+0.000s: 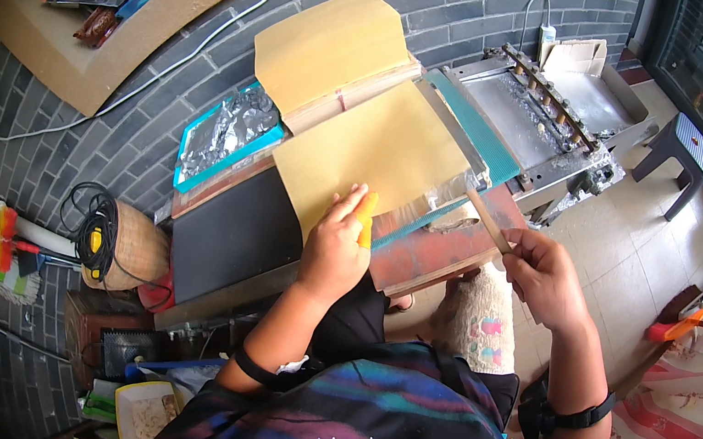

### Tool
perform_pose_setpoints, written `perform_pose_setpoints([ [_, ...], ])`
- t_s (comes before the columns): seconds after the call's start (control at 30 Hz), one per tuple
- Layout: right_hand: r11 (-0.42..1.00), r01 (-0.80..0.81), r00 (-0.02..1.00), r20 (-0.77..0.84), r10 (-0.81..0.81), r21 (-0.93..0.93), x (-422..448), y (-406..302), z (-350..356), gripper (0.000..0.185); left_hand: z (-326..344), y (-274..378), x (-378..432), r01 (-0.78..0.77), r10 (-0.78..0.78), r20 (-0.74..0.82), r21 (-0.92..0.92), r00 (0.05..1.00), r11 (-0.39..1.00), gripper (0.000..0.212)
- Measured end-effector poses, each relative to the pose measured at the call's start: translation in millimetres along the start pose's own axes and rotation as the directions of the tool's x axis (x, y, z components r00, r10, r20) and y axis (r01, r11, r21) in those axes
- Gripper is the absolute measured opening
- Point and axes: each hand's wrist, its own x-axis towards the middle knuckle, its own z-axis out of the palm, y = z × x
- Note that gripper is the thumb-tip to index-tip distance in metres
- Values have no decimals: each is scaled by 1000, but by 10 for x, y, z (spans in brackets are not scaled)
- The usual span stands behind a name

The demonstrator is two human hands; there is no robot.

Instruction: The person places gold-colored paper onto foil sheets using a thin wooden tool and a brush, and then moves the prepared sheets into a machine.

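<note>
The fingers of my left hand (341, 242) lie on the near edge of a large tan paper sheet (377, 147). Yellow coverings wrap part of that hand's fingers. My right hand (541, 272) grips a slim, flat wooden tool (487, 220) by its near end. The far end of this tool reaches the sheet's right corner, where its tip is hard to make out. Beneath the sheet, a teal ribbed mat (416, 227) shows along the near edge, over a worn red board (457, 255). Beside the mat is a pale roll-like object (454, 220).
Stacked tan sheets (330, 55) stand behind. Left are a black panel (240, 239) and a blue tray (234, 130) holding crumpled foil. A metal machine with rollers (529, 117) stands right, past it a grey stool (684, 149). A cloth (481, 318) covers my knee.
</note>
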Motion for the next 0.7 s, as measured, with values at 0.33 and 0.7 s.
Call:
perform_pose_setpoints([
  [0.33, 1000, -5, 1000, 0, 5, 19, -33, -22, -4, 24, 89, 23, -19, -6, 2, 96, 42, 995, 999, 35],
  [0.7, 987, 100, 991, -81, -111, -127, -125, -38, 85, 26, 240, -235, 1120, 624, -464, 524, -777, 714, 82, 38],
])
